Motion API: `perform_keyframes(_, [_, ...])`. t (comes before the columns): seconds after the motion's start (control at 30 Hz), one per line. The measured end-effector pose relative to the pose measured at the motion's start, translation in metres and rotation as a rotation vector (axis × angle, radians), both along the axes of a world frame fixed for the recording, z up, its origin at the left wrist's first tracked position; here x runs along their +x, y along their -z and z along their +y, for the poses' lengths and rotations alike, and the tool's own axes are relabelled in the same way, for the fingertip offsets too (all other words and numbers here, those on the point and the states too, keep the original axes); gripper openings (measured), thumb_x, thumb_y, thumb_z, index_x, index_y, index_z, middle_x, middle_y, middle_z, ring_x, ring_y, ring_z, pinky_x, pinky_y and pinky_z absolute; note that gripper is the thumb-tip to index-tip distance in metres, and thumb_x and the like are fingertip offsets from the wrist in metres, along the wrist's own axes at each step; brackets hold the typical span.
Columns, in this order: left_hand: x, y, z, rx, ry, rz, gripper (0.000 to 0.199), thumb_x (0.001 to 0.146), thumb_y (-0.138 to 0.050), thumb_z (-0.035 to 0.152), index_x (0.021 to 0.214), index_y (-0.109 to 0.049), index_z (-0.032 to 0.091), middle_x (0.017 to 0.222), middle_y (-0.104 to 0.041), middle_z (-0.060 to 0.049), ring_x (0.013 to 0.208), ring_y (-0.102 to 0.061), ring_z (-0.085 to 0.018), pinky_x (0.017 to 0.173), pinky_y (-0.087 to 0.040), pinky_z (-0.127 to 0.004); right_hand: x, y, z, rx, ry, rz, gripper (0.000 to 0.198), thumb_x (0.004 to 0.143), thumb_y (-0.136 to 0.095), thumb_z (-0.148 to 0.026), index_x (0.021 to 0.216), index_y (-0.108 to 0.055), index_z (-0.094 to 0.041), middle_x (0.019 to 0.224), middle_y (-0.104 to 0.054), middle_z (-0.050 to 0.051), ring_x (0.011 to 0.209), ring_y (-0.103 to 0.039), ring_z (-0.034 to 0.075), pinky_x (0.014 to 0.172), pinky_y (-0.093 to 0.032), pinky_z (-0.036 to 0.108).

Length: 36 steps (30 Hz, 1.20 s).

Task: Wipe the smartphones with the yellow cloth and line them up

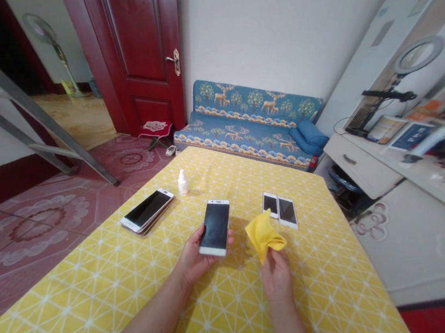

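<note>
Right now I see the phone [215, 226] held screen-up in my left hand [194, 257], fingers wrapped round its lower edges, above the surface [229, 308]. Just beside it, my right hand [277, 273] pinches a cloth [265, 235]. Farther out lie a stacked pair of phones [147, 210], a bottle [182, 182] and two phones [281, 210]; beyond stand a sofa [248, 123] and a door [136, 42].
</note>
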<state>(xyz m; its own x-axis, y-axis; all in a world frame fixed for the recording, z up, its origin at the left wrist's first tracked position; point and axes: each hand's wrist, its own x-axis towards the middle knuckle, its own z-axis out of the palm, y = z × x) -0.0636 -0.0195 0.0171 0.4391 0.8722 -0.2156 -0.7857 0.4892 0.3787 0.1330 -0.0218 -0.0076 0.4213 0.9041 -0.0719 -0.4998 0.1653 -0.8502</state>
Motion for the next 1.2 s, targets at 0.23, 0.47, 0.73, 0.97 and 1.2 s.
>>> perform_keyframes(0.23, [0.002, 0.003, 0.000, 0.046, 0.005, 0.016, 0.056, 0.093, -0.040, 0.045, 0.129, -0.050, 0.004, 0.116, -0.066, -0.020, 0.099, -0.066, -0.028, 0.083, -0.053, -0.041, 0.004, -0.009, 0.003, -0.046, 0.089, 0.136, 0.026, 0.061, -0.076, -0.029, 0.085, -0.070, -0.020, 0.090, -0.070, 0.000, 0.080, -0.064, 0.014, 0.068, -0.053, 0.024])
perform_keyframes(0.47, [0.015, -0.001, -0.006, 0.026, -0.032, 0.117, 0.050, 0.091, -0.044, 0.043, 0.124, -0.055, 0.007, 0.107, -0.069, -0.018, 0.094, -0.068, -0.028, 0.076, -0.055, -0.039, -0.019, -0.016, -0.020, 0.092, 0.028, -0.289, 0.023, 0.079, -0.067, -0.033, 0.098, -0.071, -0.019, 0.095, -0.073, 0.005, 0.088, -0.068, 0.018, 0.077, -0.054, 0.029])
perform_keyframes(0.73, [0.011, 0.001, -0.012, -0.181, 0.008, 0.057, 0.049, 0.092, -0.038, 0.045, 0.097, -0.068, 0.007, 0.087, -0.072, -0.016, 0.082, -0.069, -0.020, 0.076, -0.052, -0.026, -0.070, -0.024, -0.043, 0.598, -0.487, -1.525, 0.046, 0.096, -0.041, -0.019, 0.141, -0.041, -0.026, 0.143, -0.048, 0.003, 0.139, -0.033, 0.022, 0.115, -0.024, 0.053])
perform_keyframes(0.97, [0.027, -0.002, -0.020, -0.008, -0.008, 0.116, 0.044, 0.092, -0.045, 0.043, 0.122, -0.060, 0.014, 0.123, -0.065, -0.010, 0.122, -0.054, -0.022, 0.105, -0.038, -0.033, -0.059, -0.010, -0.026, 0.350, -0.238, -1.668, 0.060, 0.097, -0.038, -0.030, 0.151, -0.014, -0.019, 0.156, -0.021, 0.009, 0.144, -0.017, 0.028, 0.114, -0.022, 0.054])
perform_keyframes(1.2, [0.033, 0.004, -0.026, 0.124, 0.109, 0.345, 0.045, 0.090, -0.046, 0.046, 0.121, -0.063, 0.018, 0.124, -0.064, -0.011, 0.126, -0.050, -0.029, 0.109, -0.032, -0.044, -0.043, -0.015, -0.016, 0.217, 0.009, -1.628, 0.063, 0.097, -0.035, -0.037, 0.152, -0.010, -0.019, 0.158, -0.012, 0.010, 0.145, -0.009, 0.030, 0.113, -0.018, 0.059])
